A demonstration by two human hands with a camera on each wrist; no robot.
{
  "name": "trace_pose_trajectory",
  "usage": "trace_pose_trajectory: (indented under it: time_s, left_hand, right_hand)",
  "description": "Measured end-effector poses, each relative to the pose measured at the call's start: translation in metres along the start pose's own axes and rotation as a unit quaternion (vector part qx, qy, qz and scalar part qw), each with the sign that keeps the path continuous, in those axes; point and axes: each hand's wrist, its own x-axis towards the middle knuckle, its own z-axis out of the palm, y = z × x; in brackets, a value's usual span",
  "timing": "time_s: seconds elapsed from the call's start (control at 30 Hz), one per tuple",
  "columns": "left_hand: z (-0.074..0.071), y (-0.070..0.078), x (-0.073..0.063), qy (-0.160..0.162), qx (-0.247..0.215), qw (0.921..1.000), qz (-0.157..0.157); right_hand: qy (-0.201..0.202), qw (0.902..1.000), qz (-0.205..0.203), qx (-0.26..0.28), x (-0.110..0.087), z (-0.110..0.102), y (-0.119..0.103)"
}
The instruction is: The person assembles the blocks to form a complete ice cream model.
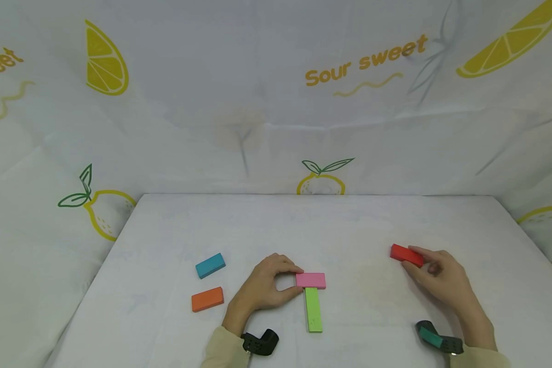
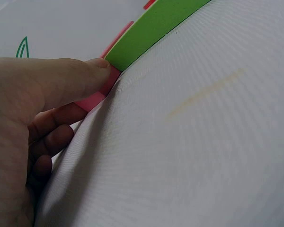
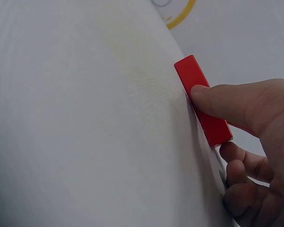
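Observation:
My left hand (image 1: 268,283) pinches the left end of a pink block (image 1: 311,280) between thumb and fingers. The pink block lies crosswise at the far end of a light green block (image 1: 313,309), and the two form a T on the table. In the left wrist view the thumb presses the near side of the pink block (image 2: 92,101), right beside the green block (image 2: 156,33). Over on the right, my right hand (image 1: 443,281) grips a red block (image 1: 406,255) by its right part. The right wrist view shows the thumb across the red block (image 3: 217,130), close over the tabletop.
To the left of my left hand lie a blue block (image 1: 210,266) and, nearer to me, an orange block (image 1: 207,299). A white cloth (image 1: 188,128) printed with lemons hangs behind the white table (image 1: 359,220). Dark bands (image 1: 261,342) sit on both wrists.

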Motion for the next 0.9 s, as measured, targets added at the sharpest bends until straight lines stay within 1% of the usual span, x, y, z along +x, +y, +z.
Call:
trace_pose_trajectory:
  time_s: [0.33,0.7,0.9]
  left_hand:
    - [0.000,0.000,0.000,-0.004,-0.002,1.0000,-0.006]
    - [-0.002,0.002,0.000,-0.006,-0.002,1.0000,-0.007]
    - [-0.001,0.001,0.000,-0.009,-0.004,0.9999,-0.010]
  right_hand:
    - [-0.023,0.9994,-0.025,0.003,0.000,-0.001,-0.011]
    - [-0.073,0.9967,-0.035,0.007,0.000,-0.002,-0.033]
    - [-0.083,0.9952,-0.051,0.011,-0.001,0.002,-0.044]
